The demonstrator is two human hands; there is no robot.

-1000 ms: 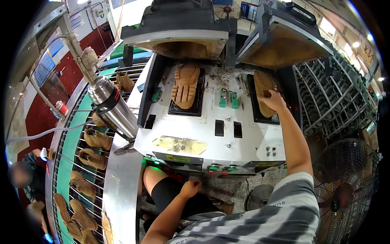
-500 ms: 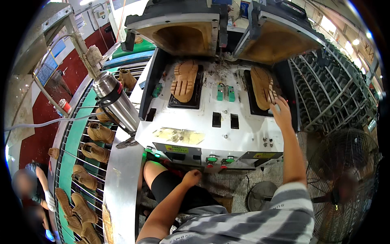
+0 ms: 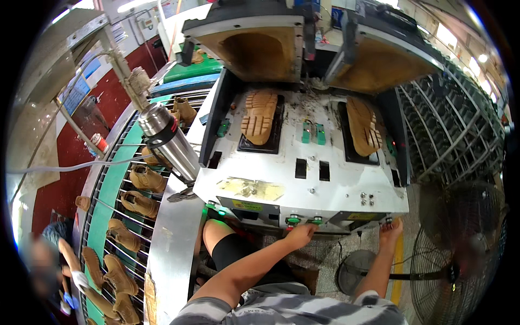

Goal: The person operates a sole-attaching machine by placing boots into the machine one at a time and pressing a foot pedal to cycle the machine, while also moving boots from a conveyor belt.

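Note:
Two tan lugged shoe soles, the left sole [image 3: 259, 116] and the right sole [image 3: 363, 125], lie tread up on black pads on a white press machine [image 3: 271, 173]. My left hand [image 3: 301, 236] is closed at the machine's front panel, its fingertips just below a green button [image 3: 316, 220]; they hide what they touch. At the panel's right end, my right hand [image 3: 390, 232] has its fingers curled against the front edge by a small dark knob [image 3: 388, 221]. What lies within those fingers is hidden. Neither hand touches a sole.
Overhead, two hinged lids [image 3: 249, 49] stand raised. Tan boots [image 3: 140, 203] line a green conveyor [image 3: 116, 179] on the left, beside a steel thermos [image 3: 168, 141]. A co-worker's gloved hand [image 3: 80, 279] is at the conveyor. A fan [image 3: 455, 260] and a rack [image 3: 455, 119] stand right.
My right hand has left the right sole and come down to the panel's right end. My left hand has moved forward and right, from over my lap to the buttons. The view has shifted slightly.

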